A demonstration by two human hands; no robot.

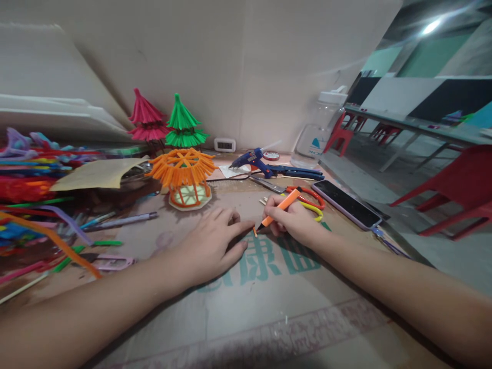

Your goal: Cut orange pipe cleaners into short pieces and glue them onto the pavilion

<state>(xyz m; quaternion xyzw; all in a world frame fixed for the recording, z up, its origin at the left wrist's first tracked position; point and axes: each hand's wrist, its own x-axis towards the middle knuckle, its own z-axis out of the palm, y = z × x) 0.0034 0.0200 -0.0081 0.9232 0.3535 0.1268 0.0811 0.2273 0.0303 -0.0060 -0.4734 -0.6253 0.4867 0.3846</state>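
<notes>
My right hand (294, 221) is closed round an orange craft knife (280, 208), its tip touching the cardboard sheet (269, 302) on the table. My left hand (209, 246) lies on the cardboard with fingers stretched out; its forefinger tip presses on a small orange piece (254, 231) right at the knife tip. Behind the hands stands an orange pavilion model (184, 177) made of sticks on a pale round base.
A pink paper tower (145, 119) and a green one (183, 123) stand by the wall. Several coloured sticks (31, 179) are piled at left. A blue glue gun (251, 159), scissors (309, 199), a phone (346, 204), a clear jug (321, 136), pens (123, 221).
</notes>
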